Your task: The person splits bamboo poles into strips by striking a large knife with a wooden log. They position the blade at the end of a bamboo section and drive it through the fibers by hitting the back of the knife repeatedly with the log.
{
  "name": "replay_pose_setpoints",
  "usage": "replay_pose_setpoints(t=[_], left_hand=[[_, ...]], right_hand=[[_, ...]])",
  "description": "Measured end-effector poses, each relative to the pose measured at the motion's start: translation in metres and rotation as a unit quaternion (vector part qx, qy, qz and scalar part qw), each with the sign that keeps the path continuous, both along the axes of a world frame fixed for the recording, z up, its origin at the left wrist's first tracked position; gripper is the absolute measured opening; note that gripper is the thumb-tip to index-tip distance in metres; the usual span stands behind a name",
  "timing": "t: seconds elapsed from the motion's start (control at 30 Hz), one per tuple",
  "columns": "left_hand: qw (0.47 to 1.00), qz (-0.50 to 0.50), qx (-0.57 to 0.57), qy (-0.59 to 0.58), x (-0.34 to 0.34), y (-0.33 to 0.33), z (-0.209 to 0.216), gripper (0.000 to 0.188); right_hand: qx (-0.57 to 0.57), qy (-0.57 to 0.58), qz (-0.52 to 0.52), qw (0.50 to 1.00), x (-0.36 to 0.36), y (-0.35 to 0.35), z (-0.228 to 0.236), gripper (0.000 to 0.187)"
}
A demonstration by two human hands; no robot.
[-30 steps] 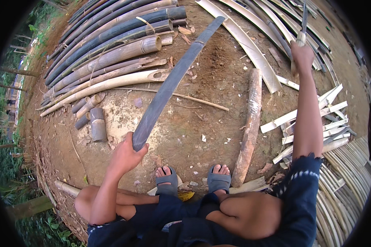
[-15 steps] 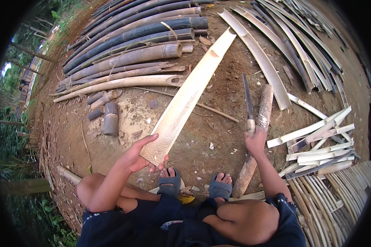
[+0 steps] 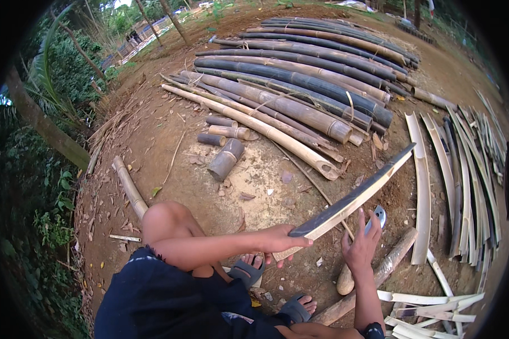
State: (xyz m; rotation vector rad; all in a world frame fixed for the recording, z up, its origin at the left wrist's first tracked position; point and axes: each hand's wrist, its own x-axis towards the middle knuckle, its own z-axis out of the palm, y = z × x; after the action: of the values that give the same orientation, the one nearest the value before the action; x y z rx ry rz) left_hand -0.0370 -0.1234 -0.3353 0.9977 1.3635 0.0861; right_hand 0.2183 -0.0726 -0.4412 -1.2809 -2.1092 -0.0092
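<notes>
Outdoors, bare brown earth (image 3: 152,135) strewn with dry leaves surrounds a pile of long, round, dark bamboo poles (image 3: 300,113); green foliage (image 3: 76,68) grows left of it. Nearer the person than the pile, the left grip (image 3: 280,240) clasps the end of a split, dark-skinned, pale-edged bamboo strip (image 3: 350,202). Right of that, the right grip (image 3: 359,248) curls partway round a wooden-handled, shiny metal tool (image 3: 379,220), how firmly I cannot tell.

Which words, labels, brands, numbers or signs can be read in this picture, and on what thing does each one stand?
None can be read.
Split bamboo strip in the left hand: no lettering visible.
Shiny metal piece by the right hand: dark spots, no readable characters.
Pale patch on the dark clothing: too blurred to tell.
</notes>
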Motion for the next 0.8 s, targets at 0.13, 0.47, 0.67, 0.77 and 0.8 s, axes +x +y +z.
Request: replay_pose_setpoints(t=[0.13, 0.47, 0.67, 0.77, 0.8], left_hand=[[0.985, -0.091, 0.089, 0.113, 0.003, -0.002, 0.010, 0.084], [0.890, -0.048, 0.454, -0.017, -0.019, 0.019, 0.167, 0.083], [0.626, 0.119, 0.769, 0.041, -0.031, 0.072, 0.316, 0.034], [0.610, 0.070, 0.784, 0.090, -0.032, 0.084, 0.384, 0.039], [0.600, 0.056, 0.793, 0.091, -0.029, 0.092, 0.392, 0.041]], right_hand=[[0.113, -0.124, 0.175, 0.970, -0.025, 0.029, 0.062, 0.058], [0.192, -0.048, 0.093, 0.976, -0.019, 0.092, 0.180, 0.037], [0.161, 0.013, 0.108, 0.981, -0.070, 0.098, 0.354, 0.012], [0.095, 0.113, 0.112, 0.983, -0.081, 0.097, 0.388, 0.017], [0.094, 0.119, 0.092, 0.984, -0.078, 0.097, 0.393, 0.018]])
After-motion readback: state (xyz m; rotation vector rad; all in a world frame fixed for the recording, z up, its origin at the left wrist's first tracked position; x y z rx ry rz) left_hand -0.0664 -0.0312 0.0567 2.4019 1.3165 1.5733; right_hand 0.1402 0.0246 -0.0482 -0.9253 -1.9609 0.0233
